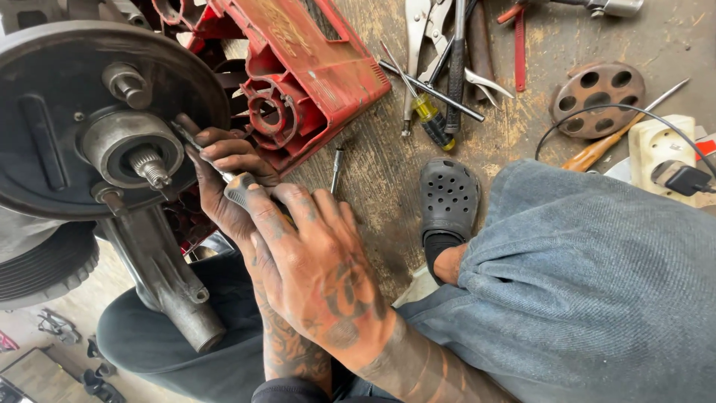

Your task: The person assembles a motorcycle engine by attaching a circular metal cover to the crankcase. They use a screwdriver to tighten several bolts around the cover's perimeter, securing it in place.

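A dark round brake plate (45, 112) with a metal hub and a threaded axle stub (151, 169) stands at the left. My left hand (220, 160) is curled around the shaft of a screwdriver (237, 191), whose tip reaches the edge of the hub. My right hand (317, 272) lies over the left wrist, with its fingers closed on the tool's grey handle. Both hands are smeared with grease. A cast metal arm (168, 280) hangs down from the plate.
A red plastic housing (313, 67) lies behind the hands. On the concrete floor are pliers (421, 33), a yellow-handled screwdriver (431, 116), a small metal bit (337, 169), a holed metal disc (597, 91) and a white power strip (656, 149). My black clog (447, 198) and jeans leg (597, 283) are at the right.
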